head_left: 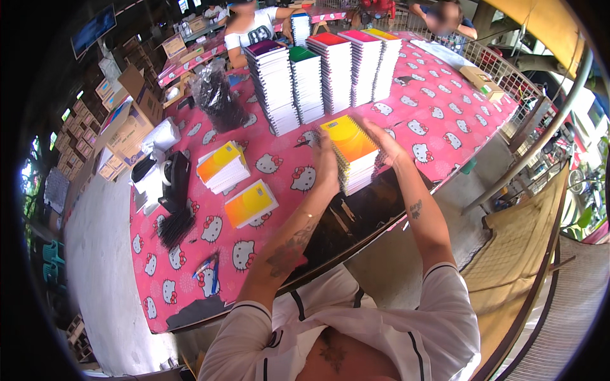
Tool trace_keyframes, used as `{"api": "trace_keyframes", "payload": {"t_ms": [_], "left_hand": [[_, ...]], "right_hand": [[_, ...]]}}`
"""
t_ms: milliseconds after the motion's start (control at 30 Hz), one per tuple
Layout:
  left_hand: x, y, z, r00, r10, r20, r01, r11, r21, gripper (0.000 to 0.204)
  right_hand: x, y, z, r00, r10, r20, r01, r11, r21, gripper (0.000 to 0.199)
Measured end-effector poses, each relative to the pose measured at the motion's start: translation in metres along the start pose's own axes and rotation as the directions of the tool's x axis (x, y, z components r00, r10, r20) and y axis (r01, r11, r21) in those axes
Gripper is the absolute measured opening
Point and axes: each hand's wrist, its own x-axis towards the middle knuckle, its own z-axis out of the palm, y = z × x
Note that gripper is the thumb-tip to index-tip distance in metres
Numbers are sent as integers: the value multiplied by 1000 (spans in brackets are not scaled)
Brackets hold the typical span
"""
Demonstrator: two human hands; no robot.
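A stack of spiral notebooks [349, 141] with yellow-orange covers stands at the table's near edge, by a dark bare patch. My left hand [327, 166] presses flat along its left side, and my right hand [387, 145] holds the opposite side, so the stack is clasped between them. Some fingertips are smeared by motion. To the left lie a smaller pile of yellow-orange booklets [222, 164] and a few more booklets [251, 204] nearer me. Behind the clasped stack rise tall notebook stacks with purple [273, 89], green [307, 86], red [332, 73], pink [361, 66] and yellow [386, 66] tops.
The pink patterned tablecloth [420, 130] covers the table. At its left are a black tape dispenser [175, 181], black wire coils [176, 227], pens [206, 270] and a plastic-wrapped black bundle [219, 98]. Cardboard boxes [130, 130] stand beyond. Two people [257, 28] are across the table.
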Motion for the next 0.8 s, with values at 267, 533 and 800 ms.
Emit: {"api": "trace_keyframes", "payload": {"t_ms": [267,533,800], "left_hand": [[4,-7,23,964,189,-187,-115,930,350,91],[69,88,38,930,-111,349,-346,42,937,99],[91,78,17,917,-250,311,-335,-56,941,95]], "right_hand": [[-11,1,-17,973,-117,-200,116,993,-17,70],[-58,53,83,167,-969,183,339,-117,-933,33],[-22,72,90,362,-906,220,180,-164,-970,20]]}}
